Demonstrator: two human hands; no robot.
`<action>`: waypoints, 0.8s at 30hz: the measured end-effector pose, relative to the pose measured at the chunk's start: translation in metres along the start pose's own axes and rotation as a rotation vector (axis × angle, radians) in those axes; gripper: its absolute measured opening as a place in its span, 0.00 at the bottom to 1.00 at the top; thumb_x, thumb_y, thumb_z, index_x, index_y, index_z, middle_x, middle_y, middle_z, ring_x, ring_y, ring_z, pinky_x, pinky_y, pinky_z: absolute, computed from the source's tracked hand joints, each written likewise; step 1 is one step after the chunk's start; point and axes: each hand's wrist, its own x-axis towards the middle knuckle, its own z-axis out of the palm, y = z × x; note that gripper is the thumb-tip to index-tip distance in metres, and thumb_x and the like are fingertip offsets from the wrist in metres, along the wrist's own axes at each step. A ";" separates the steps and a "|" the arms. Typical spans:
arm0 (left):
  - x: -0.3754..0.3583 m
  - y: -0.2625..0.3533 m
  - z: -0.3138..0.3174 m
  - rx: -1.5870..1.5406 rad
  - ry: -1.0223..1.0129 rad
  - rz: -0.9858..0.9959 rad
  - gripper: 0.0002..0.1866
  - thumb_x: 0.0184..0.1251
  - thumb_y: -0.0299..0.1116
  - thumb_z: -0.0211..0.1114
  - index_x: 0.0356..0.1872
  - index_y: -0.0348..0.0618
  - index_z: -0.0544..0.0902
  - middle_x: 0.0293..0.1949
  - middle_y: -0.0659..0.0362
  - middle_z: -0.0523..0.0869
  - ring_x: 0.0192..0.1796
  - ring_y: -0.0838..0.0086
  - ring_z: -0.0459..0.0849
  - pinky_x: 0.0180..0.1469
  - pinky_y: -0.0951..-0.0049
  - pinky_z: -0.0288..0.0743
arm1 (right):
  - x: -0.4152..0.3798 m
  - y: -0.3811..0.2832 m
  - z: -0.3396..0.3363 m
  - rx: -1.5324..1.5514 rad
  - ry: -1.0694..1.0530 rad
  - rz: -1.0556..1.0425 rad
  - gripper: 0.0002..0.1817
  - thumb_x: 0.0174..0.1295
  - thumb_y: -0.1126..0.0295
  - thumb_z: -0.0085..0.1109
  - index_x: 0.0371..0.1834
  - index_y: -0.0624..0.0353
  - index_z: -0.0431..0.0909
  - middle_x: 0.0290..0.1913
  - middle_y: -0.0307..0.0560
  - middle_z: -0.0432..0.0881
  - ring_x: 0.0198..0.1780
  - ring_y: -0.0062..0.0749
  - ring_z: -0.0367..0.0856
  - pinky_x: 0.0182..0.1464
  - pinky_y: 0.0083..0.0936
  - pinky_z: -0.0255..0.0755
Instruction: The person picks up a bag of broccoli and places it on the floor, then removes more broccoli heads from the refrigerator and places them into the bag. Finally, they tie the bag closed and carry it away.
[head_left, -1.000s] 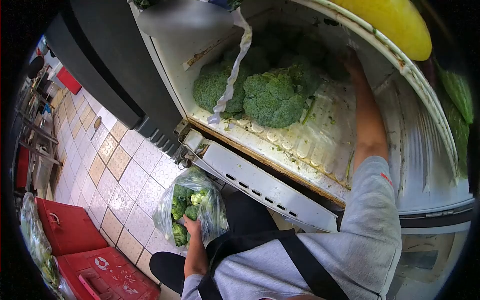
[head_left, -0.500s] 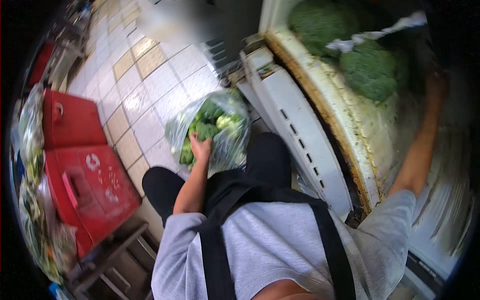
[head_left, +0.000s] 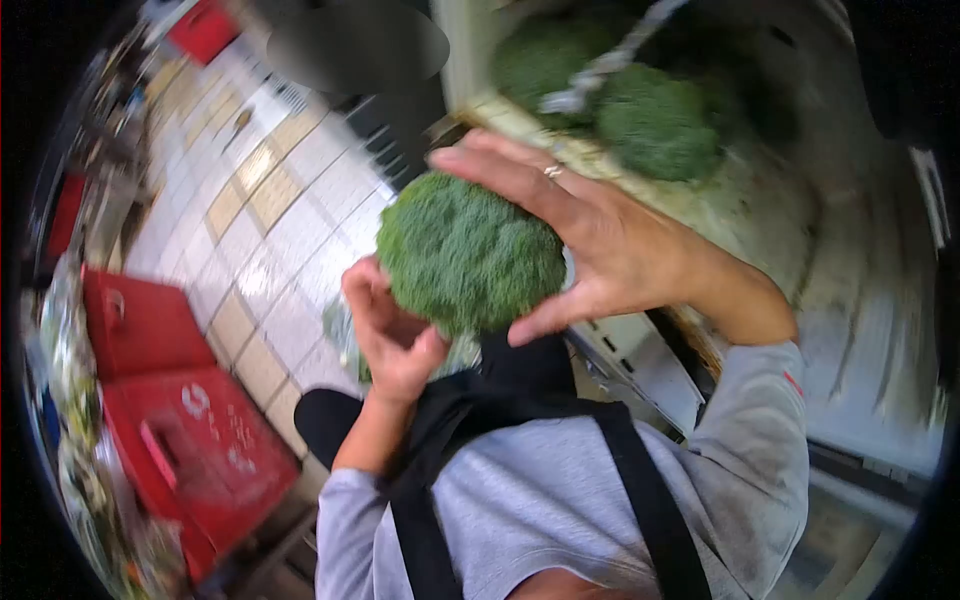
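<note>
Broccoli head (head_left: 468, 250): being held up in front of the chest, above the tiled floor (head_left: 270, 210), clasped between both hands. Right hand (head_left: 590, 235): fingers spreading over its top and right side, gripping it; ring showing on one finger. Left hand (head_left: 390, 330): cupping its lower left, fingers curling against it. Further broccoli heads (head_left: 640, 115): lying in the open white cooler (head_left: 860, 300) behind. Red crates (head_left: 170, 390): sitting on the floor, left.
</note>
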 end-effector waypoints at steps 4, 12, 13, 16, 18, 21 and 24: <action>0.018 -0.012 0.030 0.079 -0.169 0.091 0.37 0.47 0.24 0.69 0.58 0.47 0.57 0.55 0.56 0.66 0.56 0.69 0.69 0.56 0.66 0.68 | -0.029 -0.023 -0.041 -0.047 0.129 -0.020 0.46 0.33 0.69 0.73 0.63 0.57 0.65 0.62 0.49 0.69 0.64 0.47 0.65 0.62 0.37 0.64; -0.011 -0.209 -0.216 1.005 0.327 -0.428 0.12 0.60 0.33 0.60 0.40 0.34 0.78 0.34 0.50 0.81 0.34 0.64 0.79 0.39 0.68 0.73 | -0.126 -0.026 -0.161 -0.822 0.460 0.579 0.42 0.37 0.59 0.70 0.61 0.58 0.67 0.61 0.50 0.70 0.63 0.41 0.68 0.63 0.32 0.63; -0.023 -0.224 -0.237 1.262 0.218 -0.535 0.14 0.60 0.34 0.60 0.43 0.34 0.78 0.37 0.47 0.82 0.37 0.59 0.80 0.43 0.65 0.73 | -0.145 0.007 -0.182 -0.852 0.535 0.626 0.44 0.38 0.57 0.70 0.62 0.58 0.65 0.63 0.52 0.68 0.64 0.41 0.67 0.64 0.31 0.62; -0.057 -0.270 -0.270 1.452 0.031 -0.552 0.20 0.59 0.37 0.59 0.50 0.36 0.76 0.47 0.41 0.79 0.49 0.50 0.76 0.54 0.60 0.69 | -0.217 0.136 -0.248 -1.451 0.585 0.825 0.44 0.43 0.53 0.69 0.66 0.51 0.60 0.66 0.56 0.64 0.67 0.45 0.62 0.66 0.34 0.59; -0.059 -0.280 -0.266 1.375 -0.032 -0.582 0.24 0.60 0.39 0.57 0.57 0.41 0.72 0.54 0.39 0.74 0.59 0.48 0.68 0.62 0.58 0.61 | -0.230 0.165 -0.250 -1.394 0.621 0.895 0.43 0.44 0.53 0.68 0.65 0.48 0.61 0.65 0.57 0.64 0.67 0.47 0.61 0.66 0.36 0.58; -0.062 -0.292 -0.266 1.369 -0.026 -0.645 0.25 0.60 0.41 0.57 0.58 0.42 0.71 0.58 0.39 0.69 0.60 0.46 0.66 0.63 0.57 0.59 | -0.259 0.216 -0.228 -1.365 0.850 1.007 0.36 0.47 0.57 0.67 0.61 0.46 0.64 0.61 0.59 0.66 0.65 0.53 0.61 0.66 0.42 0.58; -0.059 -0.289 -0.259 1.342 -0.028 -0.772 0.25 0.60 0.43 0.57 0.57 0.43 0.72 0.61 0.40 0.66 0.59 0.45 0.67 0.62 0.56 0.61 | -0.294 0.251 -0.199 -1.437 0.617 0.766 0.29 0.49 0.65 0.65 0.57 0.46 0.67 0.58 0.59 0.67 0.63 0.56 0.63 0.61 0.46 0.63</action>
